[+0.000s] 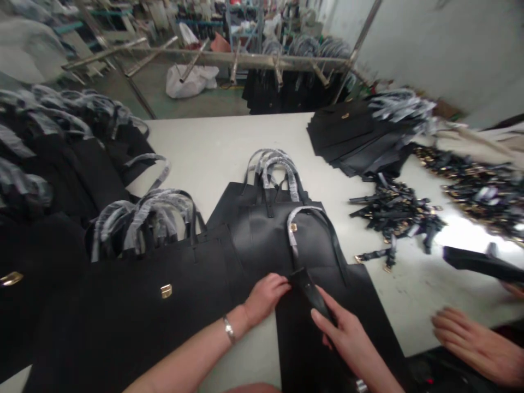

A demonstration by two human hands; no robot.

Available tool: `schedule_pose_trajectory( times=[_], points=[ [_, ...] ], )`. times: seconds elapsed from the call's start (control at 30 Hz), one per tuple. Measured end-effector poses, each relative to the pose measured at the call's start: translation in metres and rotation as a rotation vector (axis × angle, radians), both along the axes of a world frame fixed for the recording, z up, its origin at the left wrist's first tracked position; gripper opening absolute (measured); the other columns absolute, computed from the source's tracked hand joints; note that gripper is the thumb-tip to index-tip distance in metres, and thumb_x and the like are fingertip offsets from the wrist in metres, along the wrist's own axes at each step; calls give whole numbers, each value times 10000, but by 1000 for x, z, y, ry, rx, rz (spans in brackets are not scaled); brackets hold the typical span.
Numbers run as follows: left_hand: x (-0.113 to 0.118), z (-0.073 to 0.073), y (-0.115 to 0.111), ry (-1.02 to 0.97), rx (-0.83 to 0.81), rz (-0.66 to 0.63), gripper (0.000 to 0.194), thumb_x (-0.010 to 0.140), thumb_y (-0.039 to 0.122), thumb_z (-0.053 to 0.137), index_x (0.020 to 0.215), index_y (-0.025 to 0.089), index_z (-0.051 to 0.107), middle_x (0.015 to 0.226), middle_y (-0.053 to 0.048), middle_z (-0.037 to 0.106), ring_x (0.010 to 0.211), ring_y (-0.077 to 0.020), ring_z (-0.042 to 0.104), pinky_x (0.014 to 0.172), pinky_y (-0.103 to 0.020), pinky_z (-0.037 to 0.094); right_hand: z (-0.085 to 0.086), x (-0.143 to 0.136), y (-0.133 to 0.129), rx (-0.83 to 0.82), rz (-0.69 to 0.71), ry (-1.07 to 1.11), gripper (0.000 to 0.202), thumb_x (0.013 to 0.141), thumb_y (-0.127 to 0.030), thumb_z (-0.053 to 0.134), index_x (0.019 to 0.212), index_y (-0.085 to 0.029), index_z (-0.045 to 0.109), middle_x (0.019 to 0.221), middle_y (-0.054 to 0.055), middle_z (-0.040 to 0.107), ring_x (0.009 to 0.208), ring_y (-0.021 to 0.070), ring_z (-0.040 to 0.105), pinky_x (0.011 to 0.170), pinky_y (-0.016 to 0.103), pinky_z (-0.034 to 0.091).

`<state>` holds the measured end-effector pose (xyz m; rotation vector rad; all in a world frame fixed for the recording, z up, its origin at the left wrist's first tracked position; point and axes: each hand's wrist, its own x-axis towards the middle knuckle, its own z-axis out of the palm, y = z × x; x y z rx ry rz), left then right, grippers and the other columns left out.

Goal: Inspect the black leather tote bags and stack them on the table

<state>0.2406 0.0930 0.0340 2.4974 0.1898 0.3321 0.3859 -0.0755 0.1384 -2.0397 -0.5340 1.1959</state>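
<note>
My left hand (267, 297), with a bracelet at the wrist, is closed, its fingertips pinching the upper left edge of a black leather bag panel (315, 344). One handle (292, 224) partly wrapped in clear plastic rises from that panel. In my right hand (341, 327) is a narrow black leather strip (308, 289), wider at its far end and slanting over the panel; its exact kind is unclear. Behind lie more black bag panels (262, 234), one with a gold clasp (293, 227). To the left is another black panel (135, 305) with a gold clasp (166, 291).
Buckled straps (397, 210) lie heaped on the white table (196, 142), with more gold hardware (487, 191) beyond. Panels are stacked far right (360, 134) and left (73, 164). A co-worker's hand (470, 338) and a black piece (483, 263) are at right. A metal rack (229, 57) stands behind.
</note>
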Motion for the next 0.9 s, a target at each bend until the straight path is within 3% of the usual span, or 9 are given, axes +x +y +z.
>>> schedule_pose_trajectory(
  times=[0.07, 0.13, 0.27, 0.6, 0.8, 0.9],
  points=[
    [8, 8, 29, 37, 10, -53, 193, 964, 232, 473, 1070, 199, 631, 1085, -63, 624, 1021, -184, 542, 867, -306, 478, 0, -9, -12, 35, 21, 57, 612, 839, -431, 567, 1400, -197, 491, 643, -43, 569, 455, 114, 517, 449, 233, 430],
    [19, 10, 53, 70, -10, -232, 159, 957, 274, 498, 990, 218, 643, 1060, -44, 603, 965, -167, 537, 840, -274, 461, -1, -17, -15, 63, 73, 100, 583, 839, -354, 559, 1406, -241, 480, 684, -44, 592, 448, 92, 498, 444, 211, 421],
    [37, 6, 78, 119, -50, -465, 210, 966, 351, 475, 903, 221, 627, 997, -20, 576, 889, -148, 513, 781, -229, 416, -2, -25, -10, 42, 18, 40, 564, 774, -312, 617, 1334, -262, 568, 688, -43, 632, 445, 95, 508, 439, 202, 427],
    [45, 16, 93, 179, -194, -636, 250, 973, 346, 457, 835, 226, 628, 990, -20, 591, 874, -147, 526, 777, -212, 400, 1, -24, -12, 24, 12, -46, 587, 724, -344, 670, 1305, -293, 602, 869, -3, 728, 721, 201, 662, 660, 264, 506],
    [49, 22, 93, 178, -194, -644, 256, 977, 282, 444, 799, 220, 618, 969, -7, 581, 854, -129, 508, 765, -199, 388, 2, -24, -7, -11, -9, -94, 586, 672, -345, 722, 1251, -297, 648, 869, -7, 736, 746, 208, 658, 684, 274, 505],
    [49, 28, 86, 142, -143, -635, 348, 1002, 306, 372, 778, 197, 616, 925, -34, 589, 825, -141, 497, 763, -226, 401, -3, -30, -8, -8, 4, -53, 589, 738, -349, 658, 1319, -276, 594, 882, 10, 735, 682, 191, 655, 644, 272, 506]
  ],
)
